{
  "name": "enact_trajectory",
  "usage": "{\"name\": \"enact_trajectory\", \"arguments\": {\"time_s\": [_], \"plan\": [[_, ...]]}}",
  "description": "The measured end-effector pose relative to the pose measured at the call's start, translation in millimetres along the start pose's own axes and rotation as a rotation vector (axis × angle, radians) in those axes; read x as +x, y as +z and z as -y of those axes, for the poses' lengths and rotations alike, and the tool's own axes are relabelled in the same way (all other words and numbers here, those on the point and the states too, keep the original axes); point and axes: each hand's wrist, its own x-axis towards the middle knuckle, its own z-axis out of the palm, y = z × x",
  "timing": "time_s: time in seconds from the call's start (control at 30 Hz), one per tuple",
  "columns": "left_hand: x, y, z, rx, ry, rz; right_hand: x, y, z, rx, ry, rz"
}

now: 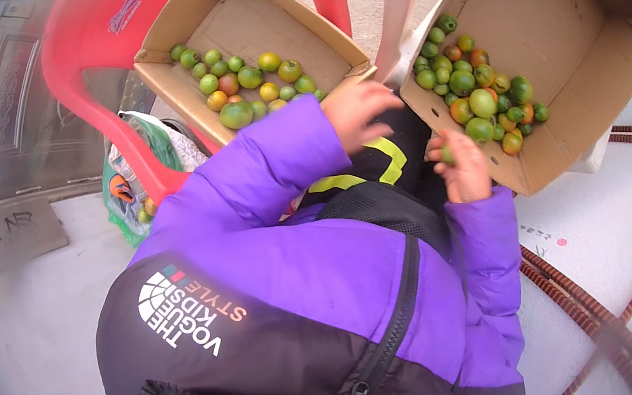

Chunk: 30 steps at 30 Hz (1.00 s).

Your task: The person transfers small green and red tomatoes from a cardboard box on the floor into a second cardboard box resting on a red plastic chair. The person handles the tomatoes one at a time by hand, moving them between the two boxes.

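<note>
A person in a purple and black jacket bends over two cardboard boxes of small green and orange tomatoes. The right hand (461, 167) closes its grip on a green tomato (447, 154) at the near edge of the right box (593, 68), which rests on a white chair (399, 12). The left hand (359, 109) hovers between the boxes, fingers loosely curled, its grip empty as far as can be seen. The left box (195, 21) sits on a red plastic chair (99, 56), above a plastic bag (142, 170) on the ground.
</note>
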Motion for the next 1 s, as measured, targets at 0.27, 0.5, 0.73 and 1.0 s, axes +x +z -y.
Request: {"name": "enact_trajectory", "arguments": {"time_s": [0.27,0.5,0.73,1.0], "plan": [[-47,-55,142,0.937,-0.539,0.239,14,-45,14,0.443,-0.146,-0.487],[-47,-51,145,0.802,-0.554,0.101,16,-28,-6,0.304,-0.059,-0.398],[-35,-34,72,-0.783,-0.605,-0.228,6,-3,-5,0.248,0.006,-0.201],[-18,-11,-7,-0.954,-0.46,0.08,-12,40,6,-0.04,0.07,0.116]]}}
